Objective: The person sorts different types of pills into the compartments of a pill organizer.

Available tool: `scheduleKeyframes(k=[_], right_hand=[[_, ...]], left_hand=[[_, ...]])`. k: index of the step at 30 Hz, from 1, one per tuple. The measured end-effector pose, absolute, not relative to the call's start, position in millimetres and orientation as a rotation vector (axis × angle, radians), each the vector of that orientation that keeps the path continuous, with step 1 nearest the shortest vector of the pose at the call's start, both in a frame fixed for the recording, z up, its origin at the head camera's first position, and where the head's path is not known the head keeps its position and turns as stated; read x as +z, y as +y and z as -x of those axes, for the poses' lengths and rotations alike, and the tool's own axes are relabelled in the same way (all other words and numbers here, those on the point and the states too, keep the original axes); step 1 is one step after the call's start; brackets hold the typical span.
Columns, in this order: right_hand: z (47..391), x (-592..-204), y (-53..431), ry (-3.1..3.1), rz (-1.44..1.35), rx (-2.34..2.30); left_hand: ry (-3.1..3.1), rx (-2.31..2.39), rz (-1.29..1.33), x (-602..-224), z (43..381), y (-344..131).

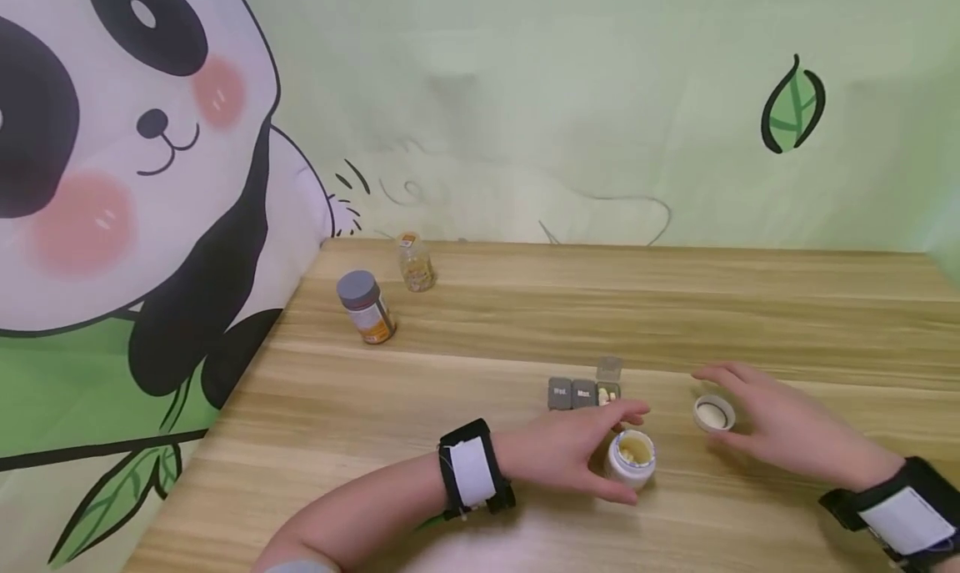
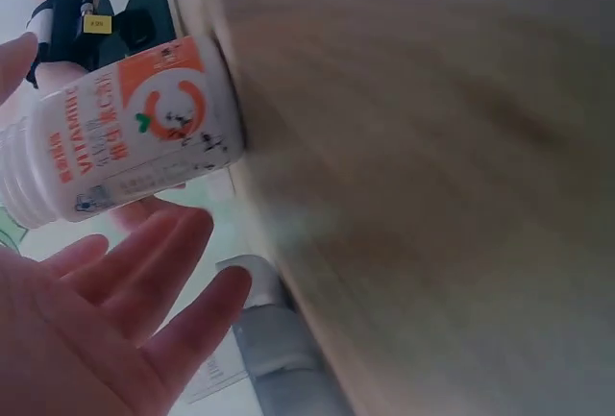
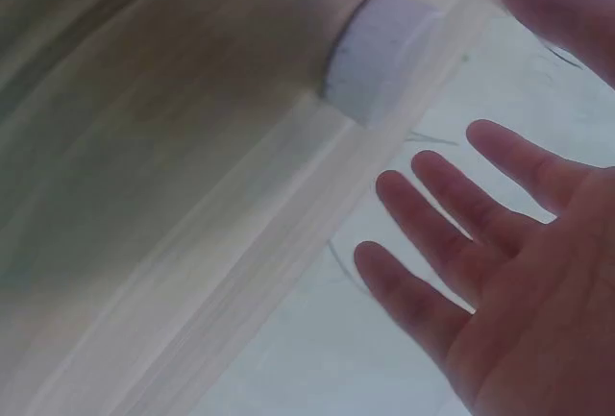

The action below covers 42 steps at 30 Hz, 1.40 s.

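A white pill bottle (image 1: 630, 460) stands uncapped on the table, pale yellow tablets visible inside. Its orange and white label (image 2: 130, 128) shows in the left wrist view. My left hand (image 1: 566, 449) reaches beside it, thumb and fingers spread to either side, with a gap between fingers and bottle in the wrist view. To the right, the white cap (image 1: 714, 413) lies with its hollow side up. My right hand (image 1: 787, 427) is spread around the cap, its fingers (image 3: 423, 305) extended and apart from it. Behind the left fingers sits a grey pill organizer (image 1: 572, 393), one lid raised, with tablets in that compartment.
Farther back on the left stand a brown bottle with a grey lid (image 1: 367, 308) and a small clear bottle (image 1: 416, 263). The wooden table (image 1: 480, 306) meets a green cloth backdrop (image 1: 562, 98), with a printed panda (image 1: 150, 181) at left.
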State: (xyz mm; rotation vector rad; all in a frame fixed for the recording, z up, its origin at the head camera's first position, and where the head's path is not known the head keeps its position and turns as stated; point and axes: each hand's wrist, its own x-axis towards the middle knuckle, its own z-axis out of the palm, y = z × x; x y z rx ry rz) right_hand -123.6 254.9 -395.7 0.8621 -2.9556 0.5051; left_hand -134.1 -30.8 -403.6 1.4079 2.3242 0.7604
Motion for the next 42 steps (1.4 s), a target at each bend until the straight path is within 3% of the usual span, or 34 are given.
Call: scheduleKeyframes(k=[18,32,42], right_hand=[[133.0,-404.7,251.5,-3.008,-0.907,0.330],[131.4,-388.4,245.3,-2.804,-0.895,0.704],[108.5,-359.6,212.2,-2.579,-0.945,1.069]], left_hand=[[2.346,0.645,-1.430,-409.4,138.8,-29.0],[2.366,0.583,-1.479,-410.6,142.1,-29.4],[2.364,0.576,-1.485,-409.0,141.8,-29.4]])
